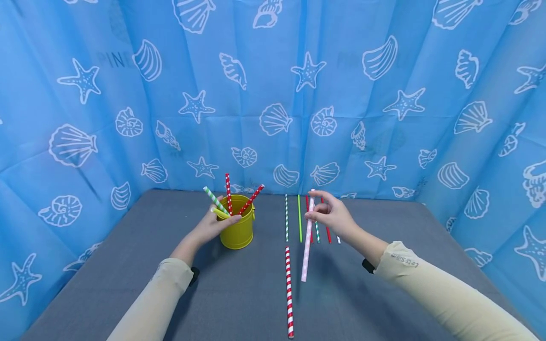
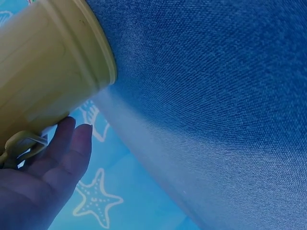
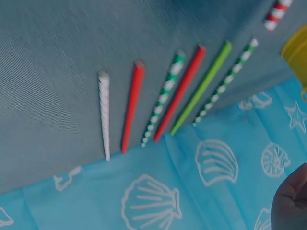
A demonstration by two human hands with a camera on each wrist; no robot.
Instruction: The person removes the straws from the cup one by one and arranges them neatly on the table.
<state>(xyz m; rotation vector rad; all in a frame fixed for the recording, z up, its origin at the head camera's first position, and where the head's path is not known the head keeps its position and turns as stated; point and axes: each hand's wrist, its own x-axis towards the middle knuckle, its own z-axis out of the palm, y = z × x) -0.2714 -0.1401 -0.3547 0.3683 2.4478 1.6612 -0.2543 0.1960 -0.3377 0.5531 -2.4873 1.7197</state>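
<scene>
My left hand (image 1: 209, 226) grips the yellow bucket (image 1: 237, 234) by its side, thumb over the front rim. In the left wrist view, the fingers lie against the bucket (image 2: 53, 62) beside its handle lug. Out of the bucket lean a green-and-white striped straw (image 1: 215, 200), two red straws with white dots (image 1: 228, 189) and a yellow-green straw (image 1: 219, 213). My right hand (image 1: 337, 215) pinches a pale pink dotted straw (image 1: 306, 251) near its top, holding it above the table. Only part of that hand (image 3: 290, 203) shows in the right wrist view.
A row of straws lies at the back right: green-and-white (image 3: 225, 81), lime green (image 3: 201, 88), red (image 3: 180, 93), green-and-white, red (image 3: 133, 108) and whitish (image 3: 104, 115). Nearer lies a red-and-white striped straw (image 1: 289, 293) on the grey table (image 1: 239, 298). A blue shell-print curtain (image 1: 273, 85) hangs behind.
</scene>
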